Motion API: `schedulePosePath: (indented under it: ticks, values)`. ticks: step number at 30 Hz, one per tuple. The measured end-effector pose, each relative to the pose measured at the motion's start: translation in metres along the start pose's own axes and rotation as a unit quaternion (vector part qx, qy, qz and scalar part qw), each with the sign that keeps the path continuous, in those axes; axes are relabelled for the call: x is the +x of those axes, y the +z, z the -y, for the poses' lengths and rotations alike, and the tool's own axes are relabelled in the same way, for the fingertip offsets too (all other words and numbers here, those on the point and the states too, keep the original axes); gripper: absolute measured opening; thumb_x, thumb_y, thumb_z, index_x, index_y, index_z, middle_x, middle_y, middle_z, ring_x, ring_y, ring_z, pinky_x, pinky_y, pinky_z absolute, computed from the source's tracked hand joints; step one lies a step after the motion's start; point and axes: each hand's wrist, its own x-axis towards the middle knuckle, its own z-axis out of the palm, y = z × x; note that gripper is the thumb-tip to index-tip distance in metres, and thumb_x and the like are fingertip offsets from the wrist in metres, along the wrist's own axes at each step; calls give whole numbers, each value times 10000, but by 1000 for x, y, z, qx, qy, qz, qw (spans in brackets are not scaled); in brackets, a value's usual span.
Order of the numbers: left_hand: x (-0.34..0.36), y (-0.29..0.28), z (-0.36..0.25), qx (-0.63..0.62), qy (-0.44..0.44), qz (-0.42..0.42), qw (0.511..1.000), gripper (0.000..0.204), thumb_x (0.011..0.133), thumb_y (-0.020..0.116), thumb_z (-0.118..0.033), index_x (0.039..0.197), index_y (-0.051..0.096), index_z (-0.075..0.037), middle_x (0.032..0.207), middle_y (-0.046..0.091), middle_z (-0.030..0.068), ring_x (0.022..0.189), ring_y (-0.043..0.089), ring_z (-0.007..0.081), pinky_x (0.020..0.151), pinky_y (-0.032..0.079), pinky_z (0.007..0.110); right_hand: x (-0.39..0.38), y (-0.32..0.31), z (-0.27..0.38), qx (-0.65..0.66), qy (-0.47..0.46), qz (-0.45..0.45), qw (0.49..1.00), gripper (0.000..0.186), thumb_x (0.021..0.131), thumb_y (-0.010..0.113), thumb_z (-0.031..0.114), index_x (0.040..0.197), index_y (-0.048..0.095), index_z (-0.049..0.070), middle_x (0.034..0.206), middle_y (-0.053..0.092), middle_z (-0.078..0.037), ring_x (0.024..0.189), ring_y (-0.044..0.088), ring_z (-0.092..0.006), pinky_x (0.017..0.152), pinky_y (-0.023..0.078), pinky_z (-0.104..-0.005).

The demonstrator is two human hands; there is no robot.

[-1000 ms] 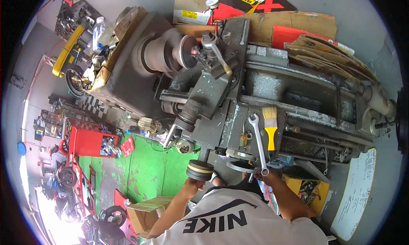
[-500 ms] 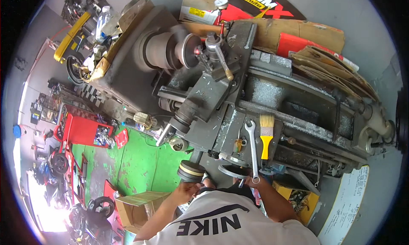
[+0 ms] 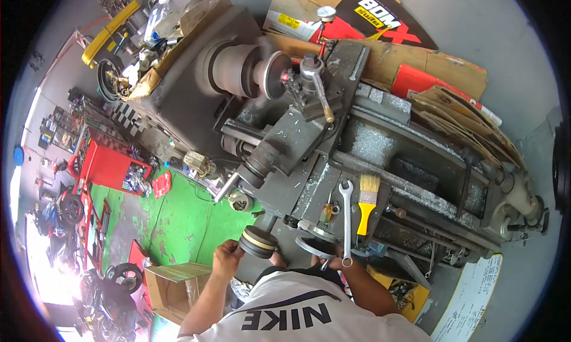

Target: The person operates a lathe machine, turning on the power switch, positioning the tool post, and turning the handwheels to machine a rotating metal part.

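Note:
My left hand is at the left edge of a dark round knob with a yellow band, its bent fingers against the rim. My right hand is closed at the near rim of a grey handwheel, beside its small handle; the wheel and a wrench hide part of the fingers. Both controls belong to a metal lathe. A combination wrench lies just above my right hand, next to a yellow-handled brush. At the blurred chuck, a round workpiece meets the tool post.
Metal chips cover the lathe bed. A dial gauge stands behind the tool post, before stacked cardboard. An open cardboard box is at my left on the green floor. A yellow box stands at my right.
My left hand has moved from below the banded knob to its left edge. My right hand stays by the handwheel. The view has shifted slightly.

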Motion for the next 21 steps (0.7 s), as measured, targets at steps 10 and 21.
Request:
schedulePosePath:
  ticks: [10, 21]
  values:
    - [-46, -16, -69, 36, 83, 21, 996, 244, 925, 702, -200, 903, 743, 40, 713, 677, 95, 593, 580, 155, 577, 478, 269, 15, -17, 6, -10, 70, 29, 997, 637, 968, 578, 461, 1277, 575, -95, 1047, 684, -308, 707, 651, -363, 463, 462, -357]
    - [1, 11, -31, -450, -217, 295, 814, 597, 916, 726, -377, 1329, 585, 31, 1091, 722, 201, 882, 730, 272, 790, 588, 338, 8, -11, 7, 29, 75, 54, 995, 560, 948, 625, 385, 1264, 589, -76, 1043, 695, -297, 650, 651, -323, 502, 553, -400]
